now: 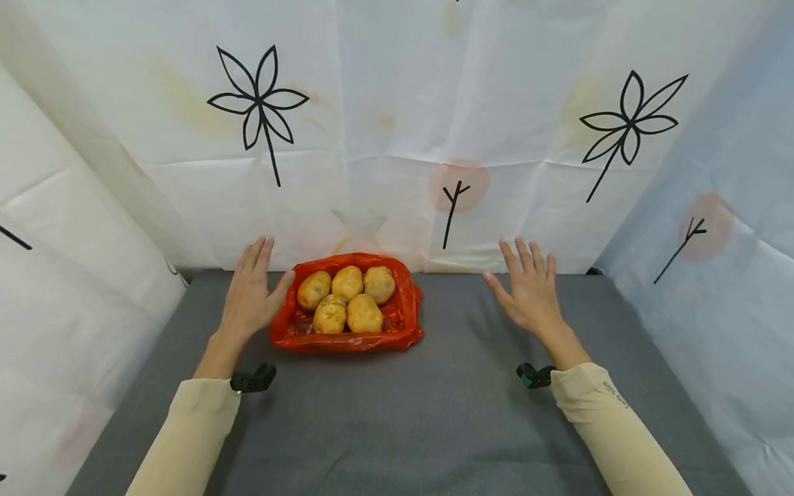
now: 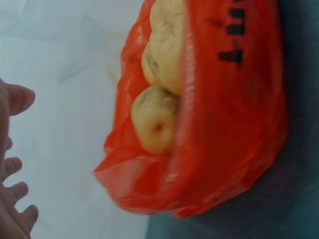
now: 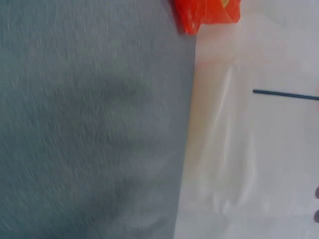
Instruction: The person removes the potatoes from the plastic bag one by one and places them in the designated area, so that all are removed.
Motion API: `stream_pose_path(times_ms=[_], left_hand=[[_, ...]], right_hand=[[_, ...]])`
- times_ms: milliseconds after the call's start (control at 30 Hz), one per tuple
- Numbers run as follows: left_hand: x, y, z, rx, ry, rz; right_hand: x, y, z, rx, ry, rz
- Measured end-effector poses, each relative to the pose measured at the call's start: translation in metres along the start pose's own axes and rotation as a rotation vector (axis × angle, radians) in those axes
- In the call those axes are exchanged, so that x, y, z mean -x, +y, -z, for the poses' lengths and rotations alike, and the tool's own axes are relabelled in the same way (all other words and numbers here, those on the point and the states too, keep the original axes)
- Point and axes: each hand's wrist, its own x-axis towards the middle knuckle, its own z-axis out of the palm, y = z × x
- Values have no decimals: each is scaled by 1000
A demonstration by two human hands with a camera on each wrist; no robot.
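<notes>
1. The left hand (image 1: 251, 296), fingers extended, is just beside a crinkled red plastic bag (image 1: 347, 344) on the grey fabric-covered bench (image 1: 397, 420).
2. Five rounded yellow-brown potatoes (image 1: 364, 314) sit inside.
3. The right hand (image 1: 528, 296), fingers spread, is well apart.

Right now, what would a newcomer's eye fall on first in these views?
First, the bright red plastic bag left of centre at the back of the gray surface, with five potatoes showing inside. Next, the left hand near the bag's left end and the right hand well to its right. Behind, black flower outlines mark the white backdrop.
</notes>
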Motion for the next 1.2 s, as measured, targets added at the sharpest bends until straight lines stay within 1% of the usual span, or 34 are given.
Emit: stream_pose_path(times_ms=[67,167,267,367,500,700,900,1067,1200], left_hand=[[4,-4,-4,108,-1,39],[10,-10,-12,233,-26,109],[17,-17,-19,311,-61,185],[24,-23,-25,371,-85,260],[32,-28,-29,476,-97,324],[41,-37,-39,623,-119,393],[48,-43,-45,700,-131,476],[52,-47,-51,764,-113,496],[54,-49,-56,781,-89,499]], right_hand=[[4,-4,-1,-33,2,5],[9,-12,-4,-101,12,16],[15,-20,-8,-180,-4,18],[20,-29,-13,-242,-46,8],[24,-41,-19,-304,-103,-2],[26,-56,-30,-393,-136,6],[23,-78,-39,-445,-188,24],[17,-98,-44,-503,-222,59],[10,-113,-50,-530,-246,80]])
